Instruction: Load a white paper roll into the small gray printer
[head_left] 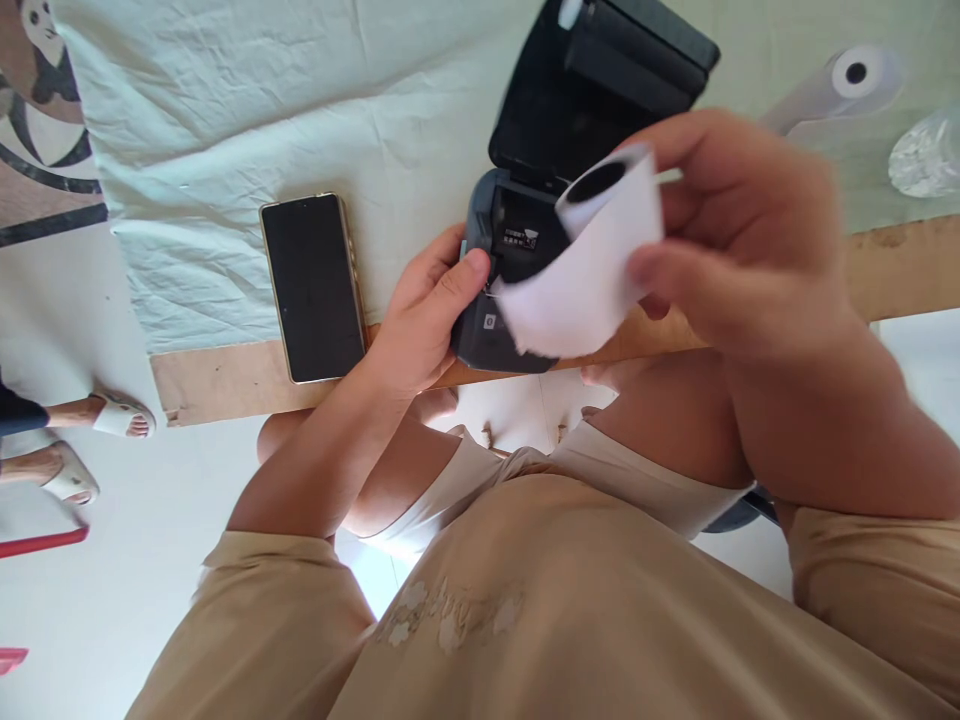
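Observation:
My left hand (pixel 431 310) grips the side of a dark portable receipt printer (pixel 480 340) near the table's front edge, thumb on its rim. The printer's black lid (pixel 555 110) is swung up, so the paper bay (pixel 525 235) with a small label inside is exposed. Between the thumb and fingers of my right hand (pixel 750 230) is a small white paper roll (pixel 600 190) with a dark core. Its loose end hangs down in front of the printer and hides part of the bay. The roll is slightly blurred.
Left of the printer lies a smartphone (pixel 315 285), screen dark, on the pale green cloth (pixel 225 100). Another white paper roll (pixel 859 75) and a clear plastic or glass object (pixel 926 155) are at the right. Another person's sandalled feet (pixel 124 415) show at far left.

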